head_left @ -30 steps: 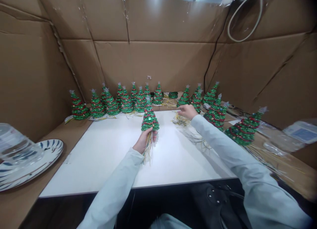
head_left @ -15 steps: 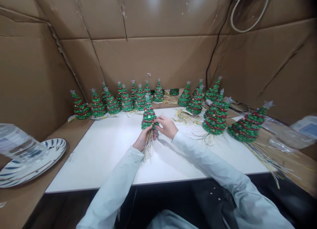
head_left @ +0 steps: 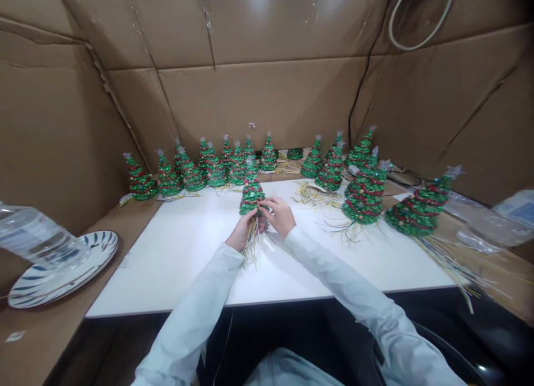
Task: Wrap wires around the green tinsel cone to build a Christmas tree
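Observation:
My left hand (head_left: 241,233) grips the base of a small green glitter Christmas tree (head_left: 252,194), which has red garland and stands upright above the fist. Pale yellow strands (head_left: 251,247) hang from the tree's underside through my fingers. My right hand (head_left: 279,215) reaches in from the right, its fingertips pressed against the tree's lower edge. The tree's bottom rim is hidden by my fingers. Both hands are over a white board (head_left: 175,269).
Several similar trees stand in a row along the back, and two larger ones (head_left: 365,191) (head_left: 419,208) trail strands on the right. Loose strands (head_left: 312,196) lie on the board. A striped plate (head_left: 62,269) and plastic bottle (head_left: 33,236) sit left, before cardboard walls (head_left: 267,97).
My right hand has moved left from the loose strands at the far side to the tree's base. The tree stays in my left hand, and the view has shifted slightly.

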